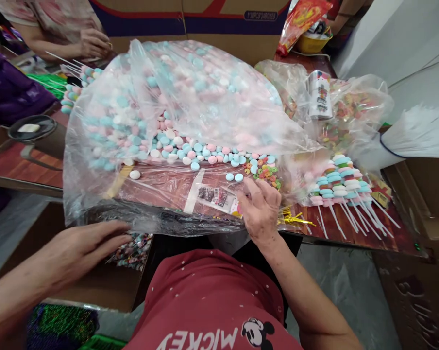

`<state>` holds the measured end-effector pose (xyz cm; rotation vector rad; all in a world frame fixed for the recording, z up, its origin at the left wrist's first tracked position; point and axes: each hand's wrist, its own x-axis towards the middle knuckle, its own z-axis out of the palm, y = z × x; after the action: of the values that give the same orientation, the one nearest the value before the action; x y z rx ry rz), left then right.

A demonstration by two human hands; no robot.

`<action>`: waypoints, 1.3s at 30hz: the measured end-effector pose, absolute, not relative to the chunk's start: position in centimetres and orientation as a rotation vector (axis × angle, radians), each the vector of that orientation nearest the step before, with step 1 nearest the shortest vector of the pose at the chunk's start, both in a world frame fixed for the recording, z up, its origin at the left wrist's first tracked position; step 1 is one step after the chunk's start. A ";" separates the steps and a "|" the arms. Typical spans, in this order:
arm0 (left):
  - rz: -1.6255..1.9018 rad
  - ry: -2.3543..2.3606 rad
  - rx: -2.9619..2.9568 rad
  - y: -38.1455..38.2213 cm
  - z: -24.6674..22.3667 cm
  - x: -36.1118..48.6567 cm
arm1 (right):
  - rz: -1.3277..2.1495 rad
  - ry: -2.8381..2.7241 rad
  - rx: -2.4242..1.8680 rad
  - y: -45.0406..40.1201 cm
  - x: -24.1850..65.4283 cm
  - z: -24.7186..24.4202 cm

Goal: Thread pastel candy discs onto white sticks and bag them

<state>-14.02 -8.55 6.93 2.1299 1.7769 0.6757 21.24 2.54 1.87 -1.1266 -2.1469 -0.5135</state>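
Observation:
My left hand point(92, 240) is stretched out with its fingers extended at the near left edge of the plastic bag point(205, 82), above a cardboard box of wrapped candies point(132, 253). Nothing shows in it. My right hand point(260, 210) has its fingers curled at the table's near edge, beside a printed label packet point(219, 198) and a small heap of ring candies point(266, 172); what its fingertips pinch, if anything, is hidden. Pink, blue and white round candies point(201, 149) spill from the bag's mouth. Gold twist ties point(294, 217) lie just right of my right hand.
Finished candy skewers point(341, 182) are piled at right, white sticks point(419, 129) beyond them. A roll of labels point(319, 95) rests on bags of ring candies. A dark mug point(41, 138) stands at left. Another person's hands point(93, 43) are at upper left.

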 end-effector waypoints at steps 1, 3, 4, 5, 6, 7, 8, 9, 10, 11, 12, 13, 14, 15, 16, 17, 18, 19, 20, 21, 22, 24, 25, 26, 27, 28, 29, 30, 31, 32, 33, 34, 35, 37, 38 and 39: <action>0.635 1.731 2.243 -7.3 7.2 -11.7 | -0.546 -2.127 -1.038 2.2 21.2 2.2; 0.738 1.717 2.395 -4.9 7.5 -7.1 | -0.568 -2.110 -0.895 1.6 21.2 2.7; 0.753 1.689 2.464 -3.9 7.5 -5.0 | -0.564 -2.108 -0.847 1.3 21.3 2.9; 0.751 1.633 2.530 -2.9 7.5 -3.1 | -0.556 -2.108 -0.816 1.0 21.5 3.1; 0.720 1.542 2.579 -2.0 7.4 -1.5 | -0.546 -2.108 -0.802 0.9 21.7 3.1; 0.700 1.449 2.605 -1.2 7.3 -0.1 | -0.537 -2.105 -0.797 0.7 21.9 3.1; 0.643 1.387 2.596 -0.5 7.1 0.9 | -0.526 -2.100 -0.797 0.6 22.1 3.0; 0.589 1.338 2.568 0.1 6.9 1.7 | -0.510 -2.097 -0.800 0.5 22.3 2.9; 0.540 1.301 2.514 0.7 6.7 2.3 | -0.484 -2.096 -0.803 0.5 22.5 2.7; 0.504 1.277 2.438 1.1 6.4 2.7 | -0.438 -2.088 -0.810 0.5 22.7 2.6; 0.484 1.265 2.348 1.4 6.2 2.9 | -0.367 -2.070 -0.832 0.6 22.9 2.4; 0.479 1.265 2.251 1.7 6.0 3.0 | -0.265 -2.036 -0.871 0.7 23.0 2.3; 0.485 1.272 2.155 1.9 5.9 3.0 | -0.129 -1.985 -0.925 0.8 23.1 2.3; 0.497 1.283 2.069 2.0 5.9 3.0 | 0.036 -1.921 -0.980 0.9 23.2 2.3; 0.512 1.290 2.002 2.0 5.8 2.9 | 0.221 -1.860 -1.028 1.1 23.2 2.3; 0.526 1.289 1.955 2.0 5.8 2.9 | 0.406 -1.818 -1.065 1.2 23.3 2.4; 0.538 1.277 1.927 2.0 5.9 3.0 | 0.572 -1.805 -1.086 1.2 23.3 2.5; 0.553 1.258 1.914 1.9 5.9 3.0 | 0.701 -1.809 -1.095 1.3 23.3 2.6; 0.568 1.236 1.910 1.8 5.9 3.1 | 0.782 -1.822 -1.097 1.2 23.2 2.6; 0.588 1.217 1.909 1.8 5.9 3.2 | 0.815 -1.836 -1.097 1.2 23.2 2.7; 0.609 1.198 1.907 1.7 5.8 3.3 | 0.810 -1.844 -1.099 1.1 23.2 2.7; 0.650 1.160 1.919 1.5 5.6 3.5 | 0.748 -1.851 -1.100 1.0 23.2 2.7; 0.666 1.140 1.939 1.4 5.5 3.5 | 0.711 -1.865 -1.103 0.9 23.2 2.7; 0.682 1.122 1.970 1.3 5.3 3.6 | 0.675 -1.887 -1.106 0.9 23.2 2.7; 0.699 1.108 2.010 1.3 5.0 3.6 | 0.639 -1.905 -1.105 0.9 23.2 2.6; 0.716 1.099 2.051 1.2 4.8 3.6 | 0.604 -1.917 -1.100 0.9 23.2 2.6; 0.729 1.093 2.088 1.1 4.6 3.5 | 0.574 -1.920 -1.093 0.9 23.3 2.6; 0.736 1.087 2.116 1.1 4.4 3.5 | 0.554 -1.917 -1.087 0.9 23.3 2.5; 0.733 1.079 2.133 1.0 4.3 3.5 | 0.551 -1.909 -1.084 0.9 23.3 2.5; 0.725 1.069 2.138 1.0 4.1 3.5 | 0.569 -1.903 -1.080 0.8 23.3 2.6; 0.712 1.058 2.130 0.9 4.0 3.5 | 0.611 -1.898 -1.079 0.8 23.4 2.7; 0.701 1.048 2.113 0.9 4.0 3.5 | 0.671 -1.894 -1.082 0.7 23.4 2.7; 0.692 1.042 2.089 0.8 3.9 3.5 | 0.741 -1.889 -1.088 0.7 23.5 2.8; 0.677 1.046 2.034 0.8 3.7 3.5 | 0.863 -1.860 -1.106 0.5 23.6 3.0; 0.673 1.055 2.010 0.7 3.6 3.5 | 0.899 -1.837 -1.115 0.5 23.6 3.1; 0.669 1.065 1.991 0.7 3.4 3.5 | 0.909 -1.815 -1.122 0.4 23.6 3.1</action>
<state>3.47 0.69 3.42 1.9911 1.0653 0.6692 23.65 0.38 3.08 -1.1220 -1.8150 0.9088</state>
